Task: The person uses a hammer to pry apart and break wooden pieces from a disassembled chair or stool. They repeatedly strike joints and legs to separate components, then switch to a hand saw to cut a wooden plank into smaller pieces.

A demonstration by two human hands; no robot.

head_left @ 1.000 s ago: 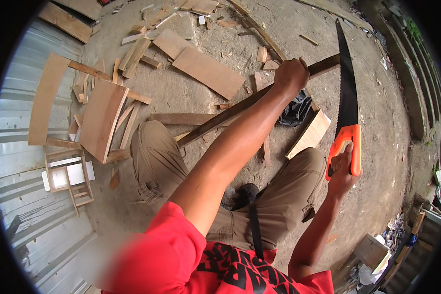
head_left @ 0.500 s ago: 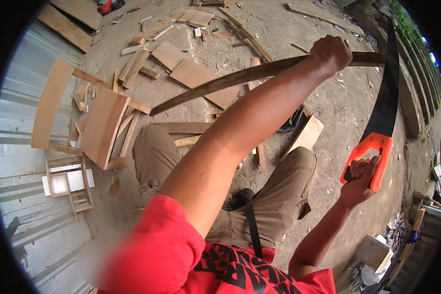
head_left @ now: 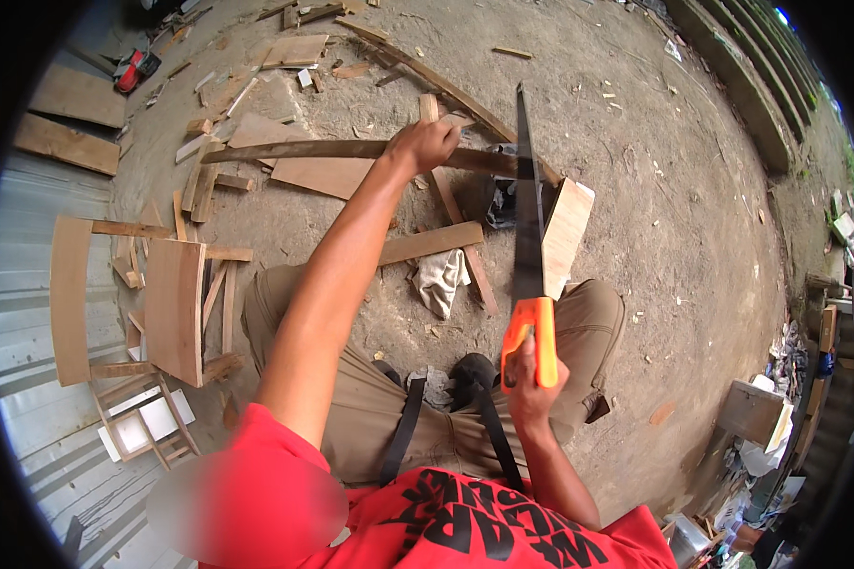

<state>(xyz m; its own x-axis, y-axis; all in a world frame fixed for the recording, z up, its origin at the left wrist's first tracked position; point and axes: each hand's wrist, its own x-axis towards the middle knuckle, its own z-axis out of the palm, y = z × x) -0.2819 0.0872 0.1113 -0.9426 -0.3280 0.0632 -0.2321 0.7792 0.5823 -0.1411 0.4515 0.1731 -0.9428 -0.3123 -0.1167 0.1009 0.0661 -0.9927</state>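
Observation:
My left hand (head_left: 425,147) is closed around a long dark wooden strip (head_left: 304,150), held out in front of me and lying crosswise. In my right hand (head_left: 535,387) is the orange handle of a handsaw (head_left: 529,223). Its black blade points away from me and crosses the strip near its right end. Whether the teeth touch the wood, I cannot tell. Below the blade, a pale wooden block (head_left: 567,232) lies beside my right knee. A short board (head_left: 432,243) and a whitish cloth (head_left: 439,283) lie on the ground between my knees.
On the left stands a wooden chair-like frame (head_left: 176,308) near a corrugated metal sheet (head_left: 28,313). Plywood pieces (head_left: 294,52) and offcuts litter the dirt ground ahead. A black bag (head_left: 501,204) sits beyond the blade. Concrete steps (head_left: 731,81) rise at the far right, with clutter (head_left: 754,417) nearer.
Both hands have moved left in view, carrying the strip and the saw. The saw now stands nearly straight ahead instead of off to the right. The whole view has shifted too.

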